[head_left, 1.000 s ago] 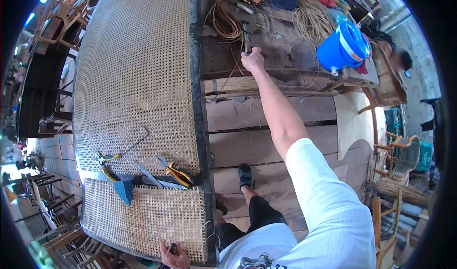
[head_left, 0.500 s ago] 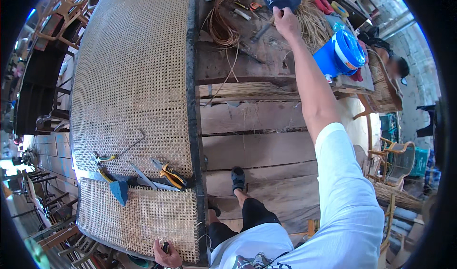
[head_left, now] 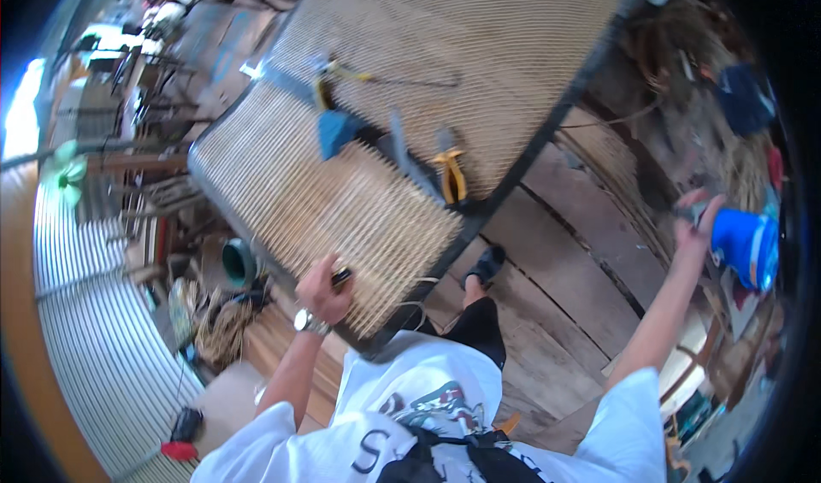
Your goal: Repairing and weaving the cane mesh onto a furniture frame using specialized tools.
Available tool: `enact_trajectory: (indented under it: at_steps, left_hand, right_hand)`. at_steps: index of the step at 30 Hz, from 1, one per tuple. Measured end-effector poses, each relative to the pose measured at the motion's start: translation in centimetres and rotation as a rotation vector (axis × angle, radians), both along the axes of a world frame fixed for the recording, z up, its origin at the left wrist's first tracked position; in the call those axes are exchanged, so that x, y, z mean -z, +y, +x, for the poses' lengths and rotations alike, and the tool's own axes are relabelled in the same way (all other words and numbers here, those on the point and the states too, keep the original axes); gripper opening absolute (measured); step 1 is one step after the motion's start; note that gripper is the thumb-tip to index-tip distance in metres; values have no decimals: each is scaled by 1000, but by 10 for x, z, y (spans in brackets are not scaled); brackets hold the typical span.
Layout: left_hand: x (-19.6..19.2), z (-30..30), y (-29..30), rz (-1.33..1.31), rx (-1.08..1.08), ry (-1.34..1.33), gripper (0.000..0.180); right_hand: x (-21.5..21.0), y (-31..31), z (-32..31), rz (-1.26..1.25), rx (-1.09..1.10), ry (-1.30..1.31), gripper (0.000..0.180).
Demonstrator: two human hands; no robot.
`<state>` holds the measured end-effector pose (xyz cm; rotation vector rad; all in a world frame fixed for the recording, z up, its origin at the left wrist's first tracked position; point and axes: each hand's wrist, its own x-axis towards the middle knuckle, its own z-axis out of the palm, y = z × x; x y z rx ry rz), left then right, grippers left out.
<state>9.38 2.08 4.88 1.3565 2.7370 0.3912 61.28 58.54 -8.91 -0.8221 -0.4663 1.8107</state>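
Note:
My left hand point(head_left: 321, 293), with a watch on its wrist, rests at the near edge of the woven cane panel point(head_left: 530, 47), closed around a small dark object point(head_left: 342, 276) whose kind I cannot make out. Out to the right, my right hand point(head_left: 703, 225) is blurred beside a blue plastic jug point(head_left: 746, 245). Its fingers are closed on what looks like a hammer point(head_left: 689, 210), mostly smeared by motion. On the cane lie yellow-handled pliers point(head_left: 453, 177), a knife-like blade point(head_left: 402, 145), a second yellow-handled tool point(head_left: 325, 94), a long hooked rod point(head_left: 415, 81) and a blue block point(head_left: 338, 132).
A dark bag point(head_left: 746, 98) and bundled cane strands point(head_left: 744, 171) lie on the bench at far right. My foot point(head_left: 487, 263) stands on the plank floor point(head_left: 547, 312) beside the panel. A green container point(head_left: 239, 261) and furniture parts stand to the left.
The view has swung round, tilting the panel. My right hand has drawn back from beside the dark bag to beside the blue jug. My left hand stays at the panel's near edge.

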Motion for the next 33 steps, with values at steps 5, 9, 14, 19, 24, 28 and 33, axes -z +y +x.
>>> enact_trajectory:
  at_steps: [5, 9, 14, 19, 24, 28, 33]
  left_hand:
    - [16, -4, 10, 157, 122, -82, 40]
    - [25, -6, 0, 189, 115, -87, 33]
    - [26, -16, -8, 253, 358, -80, 26]
    - [37, -11, -9, 192, 426, -136, 25]
    - [41, -15, -10, 155, 361, -60, 25]
    - [43, -17, -8, 136, 293, -132, 24]
    - [46, -23, -10, 201, 333, -68, 25]
  right_hand:
    - [36, -334, -84, -332, -509, 321, 28]
    - [146, -365, -157, -468, -116, -600, 101]
    - [145, -477, -271, -609, 154, -239, 90]
    - [114, -605, -335, -674, -58, -317, 48]
    - [101, -651, -314, -421, -56, -49, 47]
    - [98, -655, -236, -695, 157, -125, 43]
    - [147, -693, -142, -779, 48, -693, 24]
